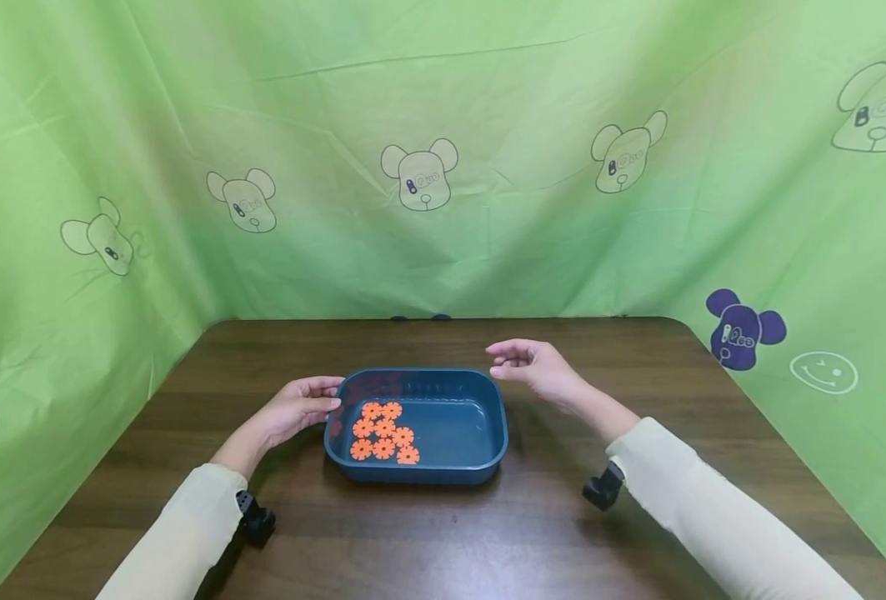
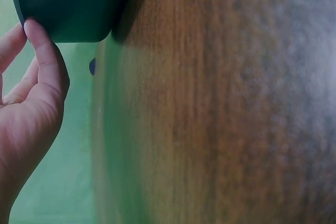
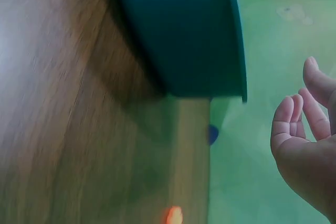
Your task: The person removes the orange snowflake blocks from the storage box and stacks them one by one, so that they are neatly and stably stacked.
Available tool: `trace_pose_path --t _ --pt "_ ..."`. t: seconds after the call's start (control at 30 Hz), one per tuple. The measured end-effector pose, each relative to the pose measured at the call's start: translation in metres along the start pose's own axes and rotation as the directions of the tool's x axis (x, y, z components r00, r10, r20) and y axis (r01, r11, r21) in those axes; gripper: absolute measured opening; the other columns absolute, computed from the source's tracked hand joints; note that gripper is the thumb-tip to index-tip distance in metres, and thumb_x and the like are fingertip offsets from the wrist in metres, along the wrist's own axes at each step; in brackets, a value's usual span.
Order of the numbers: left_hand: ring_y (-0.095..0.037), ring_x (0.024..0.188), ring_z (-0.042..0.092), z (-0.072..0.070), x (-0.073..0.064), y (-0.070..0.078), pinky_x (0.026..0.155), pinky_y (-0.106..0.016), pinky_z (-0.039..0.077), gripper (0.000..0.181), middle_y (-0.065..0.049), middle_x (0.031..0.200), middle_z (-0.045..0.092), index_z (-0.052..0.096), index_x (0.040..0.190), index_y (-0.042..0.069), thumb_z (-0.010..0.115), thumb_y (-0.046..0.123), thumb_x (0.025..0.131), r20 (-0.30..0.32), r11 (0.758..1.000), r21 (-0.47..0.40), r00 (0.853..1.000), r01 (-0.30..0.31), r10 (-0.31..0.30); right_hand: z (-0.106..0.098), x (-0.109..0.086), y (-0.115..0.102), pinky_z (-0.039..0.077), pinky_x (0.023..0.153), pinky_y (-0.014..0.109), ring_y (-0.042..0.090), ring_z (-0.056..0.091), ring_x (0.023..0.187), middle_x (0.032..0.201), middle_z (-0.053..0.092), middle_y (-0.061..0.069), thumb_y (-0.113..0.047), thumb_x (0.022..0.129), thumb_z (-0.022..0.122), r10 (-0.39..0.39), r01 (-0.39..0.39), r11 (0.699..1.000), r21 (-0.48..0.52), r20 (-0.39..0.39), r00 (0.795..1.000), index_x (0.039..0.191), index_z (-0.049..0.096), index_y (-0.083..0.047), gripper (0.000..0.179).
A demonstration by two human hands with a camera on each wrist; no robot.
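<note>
A dark blue rectangular tub (image 1: 453, 477) stands on the wooden table between the two hands. Several orange flower-shaped discs (image 1: 384, 448) lie flat inside it, grouped in its left half. My left hand (image 1: 300, 407) pinches the rim at the tub's left end; in the left wrist view its thumb (image 2: 44, 51) lies against the outer wall. Beyond the tub's right back corner my right hand (image 1: 536, 371) hovers apart from it, fingers loosely bent and nothing between them. In the right wrist view that hand (image 3: 310, 135) is beside the tub's outer wall (image 3: 181, 35).
A small orange piece (image 3: 174, 215) shows at the bottom of the right wrist view, near the table's far edge. The brown table (image 1: 443, 542) is bordered by a green curtain (image 1: 322, 267) with printed bear heads. Black wrist devices (image 1: 603, 487) hang below the sleeves.
</note>
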State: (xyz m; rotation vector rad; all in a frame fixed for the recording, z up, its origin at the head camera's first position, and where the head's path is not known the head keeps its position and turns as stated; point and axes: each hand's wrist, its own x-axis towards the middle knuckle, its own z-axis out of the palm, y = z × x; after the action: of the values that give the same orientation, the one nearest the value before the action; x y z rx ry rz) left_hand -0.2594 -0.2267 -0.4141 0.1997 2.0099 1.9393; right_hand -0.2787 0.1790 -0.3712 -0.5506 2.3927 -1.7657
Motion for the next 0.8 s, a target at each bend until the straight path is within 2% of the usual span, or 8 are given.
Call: trace_pose_path --t 0.17,0.3,0.37,0.6,0.8 --pt "-0.015 0.098 0.062 0.000 0.000 0.000 0.083 -0.028 0.052 0.055 -0.009 0.113 0.058 0.039 0.142 -0.010 0.062 0.005 0.094 -0.004 1.000 0.001 1.000 0.003 -0.003 0.020 0.002 -0.008 0.051 0.078 0.027 0.019 0.058 0.089 0.108 0.062 0.022 -0.006 0.085 0.074 -0.002 0.003 1.000 -0.021 0.032 0.999 0.123 0.061 0.006 0.041" --pt "-0.015 0.097 0.061 -0.001 0.000 -0.001 0.083 -0.028 0.052 0.055 -0.009 0.114 0.058 0.039 0.142 -0.010 0.061 0.004 0.094 -0.008 1.000 0.002 1.000 0.008 -0.008 0.038 0.005 -0.013 0.053 0.081 0.039 0.022 0.058 0.088 0.106 0.062 0.019 -0.006 0.085 0.074 0.018 -0.016 1.000 -0.024 0.070 0.997 0.124 0.061 0.005 0.042" --pt "-0.014 0.097 0.061 -0.002 0.000 -0.002 0.083 -0.028 0.052 0.055 -0.009 0.114 0.058 0.039 0.142 -0.010 0.061 0.004 0.094 -0.006 1.000 0.003 1.000 0.007 -0.007 0.046 0.007 -0.015 0.053 0.081 0.040 0.022 0.058 0.088 0.103 0.063 0.017 -0.004 0.085 0.074 0.028 -0.026 0.999 -0.019 0.087 0.996 0.123 0.061 0.006 0.042" --pt "-0.015 0.096 0.062 -0.001 0.000 0.000 0.082 -0.028 0.052 0.054 -0.009 0.113 0.058 0.040 0.142 -0.009 0.062 0.004 0.094 -0.022 1.000 0.006 1.000 0.011 -0.011 0.072 0.013 -0.019 0.052 0.074 0.028 0.019 0.058 0.084 0.100 0.062 0.019 -0.002 0.085 0.074 0.019 -0.014 0.999 -0.033 0.182 0.983 0.118 0.063 0.007 0.036" --pt "-0.013 0.095 0.061 0.000 0.000 0.000 0.081 -0.027 0.052 0.054 -0.010 0.115 0.058 0.038 0.142 -0.010 0.060 0.004 0.095 -0.006 1.000 0.012 1.000 0.002 -0.002 0.090 0.018 -0.018 0.052 0.077 0.029 0.018 0.058 0.084 0.105 0.062 0.021 -0.002 0.085 0.073 0.052 -0.042 0.998 -0.044 0.266 0.963 0.118 0.063 0.007 0.035"
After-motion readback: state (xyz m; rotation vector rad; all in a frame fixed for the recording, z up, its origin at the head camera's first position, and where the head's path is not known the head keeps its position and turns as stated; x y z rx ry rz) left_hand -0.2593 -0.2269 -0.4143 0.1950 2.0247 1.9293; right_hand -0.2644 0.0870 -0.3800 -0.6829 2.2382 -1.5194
